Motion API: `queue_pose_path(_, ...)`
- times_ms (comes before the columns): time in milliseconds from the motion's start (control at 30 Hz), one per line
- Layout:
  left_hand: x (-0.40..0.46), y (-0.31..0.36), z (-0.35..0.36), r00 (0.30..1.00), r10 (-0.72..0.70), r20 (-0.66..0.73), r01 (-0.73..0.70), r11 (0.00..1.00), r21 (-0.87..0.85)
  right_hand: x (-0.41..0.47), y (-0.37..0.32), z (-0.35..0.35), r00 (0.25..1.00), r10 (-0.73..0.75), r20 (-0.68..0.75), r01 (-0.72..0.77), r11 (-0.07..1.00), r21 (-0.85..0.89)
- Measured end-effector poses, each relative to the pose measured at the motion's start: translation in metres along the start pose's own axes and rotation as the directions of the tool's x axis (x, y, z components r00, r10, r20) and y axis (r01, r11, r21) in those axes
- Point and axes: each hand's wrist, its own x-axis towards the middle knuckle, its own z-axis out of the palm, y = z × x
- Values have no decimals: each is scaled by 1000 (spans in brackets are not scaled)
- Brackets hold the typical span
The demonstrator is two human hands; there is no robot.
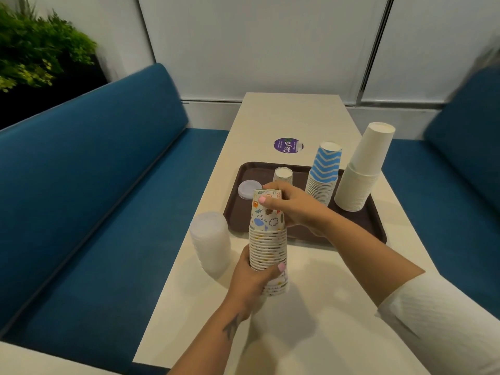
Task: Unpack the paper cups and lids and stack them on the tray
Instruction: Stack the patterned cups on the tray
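I hold an upside-down stack of patterned paper cups (267, 239) above the table, in front of the brown tray (351, 234). My left hand (254, 282) grips the stack's lower part. My right hand (292, 209) grips the topmost cup of that stack. On the tray stand one small patterned cup (283, 175), a blue zigzag cup stack (323, 175), a plain white cup stack (362, 171) and a single white lid (249, 189). A stack of translucent lids (211, 243) sits on the table left of the tray.
A narrow white table (292, 115) carries a round purple sticker (288, 147) beyond the tray. Blue bench seats (94, 185) flank the table on both sides. A green plant (35, 50) stands at the far left.
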Motion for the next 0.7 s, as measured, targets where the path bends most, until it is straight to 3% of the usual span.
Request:
queue_pose_path(300,1,9,-1,987,-82,139,80,997,15,-5,3,1,998,63,19,-64,995,71)
queue_pose_path(500,-4,27,6,998,-58,23,59,996,-60,-2,1,1,996,74,-41,-71,994,88)
queue_pose_path(700,-5,33,0,998,-45,39,46,998,-33,7,-13,-10,981,99,-167,-90,994,59)
